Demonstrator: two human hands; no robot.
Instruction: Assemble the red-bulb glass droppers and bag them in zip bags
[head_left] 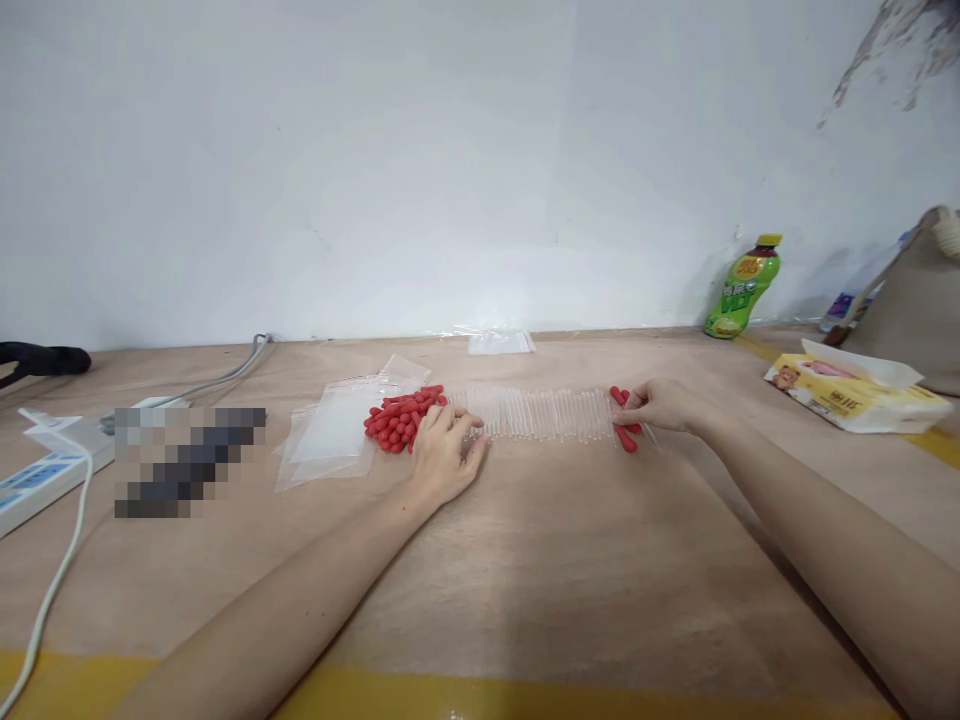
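Note:
A row of slim clear tubes [536, 414] lies side by side across the middle of the table. My left hand [444, 455] rests at the row's left end, fingers apart and slightly bent over the tube ends. Against it sits a pile of red rubber bulbs [396, 420]. At the row's right end, my right hand [661, 407] has thumb and forefinger pinched together over a few red-bulbed droppers [627, 438]. Clear stems show below that hand. What sits in the pinch is hidden by the fingers.
Clear zip bags [330, 425] lie left of the pile, and another bag [501, 342] by the wall. A green bottle [742, 288] and a tissue pack [855, 392] are at right. A power strip [45, 480] with cables and a blurred dark object [191, 462] are at left.

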